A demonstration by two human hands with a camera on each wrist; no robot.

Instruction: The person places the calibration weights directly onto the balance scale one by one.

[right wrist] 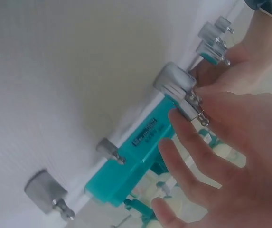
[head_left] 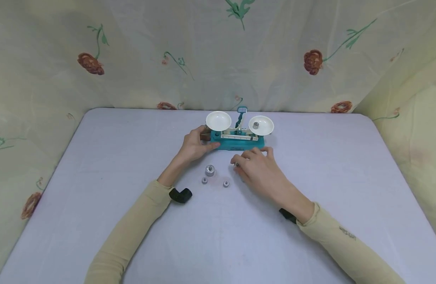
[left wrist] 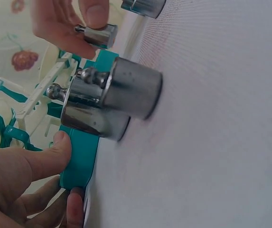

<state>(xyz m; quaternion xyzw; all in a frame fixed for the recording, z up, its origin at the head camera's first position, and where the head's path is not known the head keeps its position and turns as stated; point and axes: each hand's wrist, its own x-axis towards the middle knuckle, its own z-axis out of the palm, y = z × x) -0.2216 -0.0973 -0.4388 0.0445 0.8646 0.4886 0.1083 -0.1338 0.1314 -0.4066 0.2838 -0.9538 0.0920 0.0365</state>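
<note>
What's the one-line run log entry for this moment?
left hand: grips balance base, left end | right hand: pinches metal weight | right pan: small weight | table: more weights

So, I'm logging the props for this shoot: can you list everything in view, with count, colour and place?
Balance scale: one, teal, far middle of the table
Pans: two, white, atop the scale
Weight in the pan: one, silver, in the pan at picture right
Loose weights: three visible in the head view, silver, on the table before the scale; wrist views suggest more, total unclear
Held weight: one, silver, pinched in the right hand
Table: one, pale lilac, beneath everything
Curtain: pale, red flowers and green stems, behind the table
Black wrist pieces: two, at the wrists
Sleeves: two, beige, on the forearms
Hands: two, left gripping the scale's base, right before it
</note>
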